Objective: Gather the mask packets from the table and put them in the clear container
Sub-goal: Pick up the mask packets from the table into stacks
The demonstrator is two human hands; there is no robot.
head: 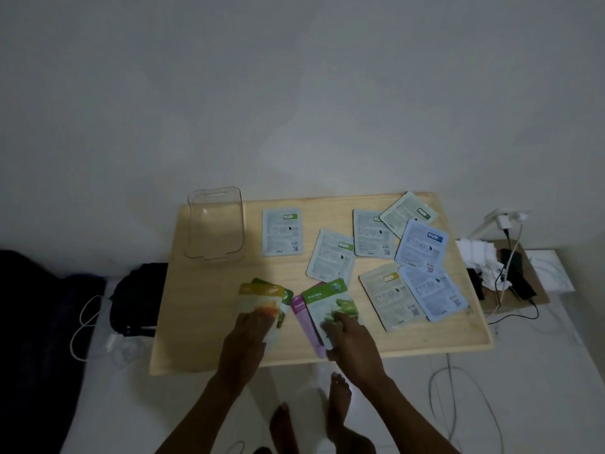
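Note:
My left hand [247, 335] grips a small stack of mask packets [265, 298], a yellow-topped one over a green one, near the table's front. My right hand [350, 335] holds a green aloe packet [330, 299] lying over a pink packet [302, 314]. Several more packets lie face down across the right half of the wooden table [203, 322], among them a white one [282, 231] and a blue one [422, 245]. The clear container [214, 224] stands empty at the table's back left corner.
A dark bag [139, 298] and a white cable [83, 322] lie left of the table. Right of it are a cardboard sheet with cloths, black items and a charger [502, 221] with cables. My bare feet [339, 404] are below the table's front edge.

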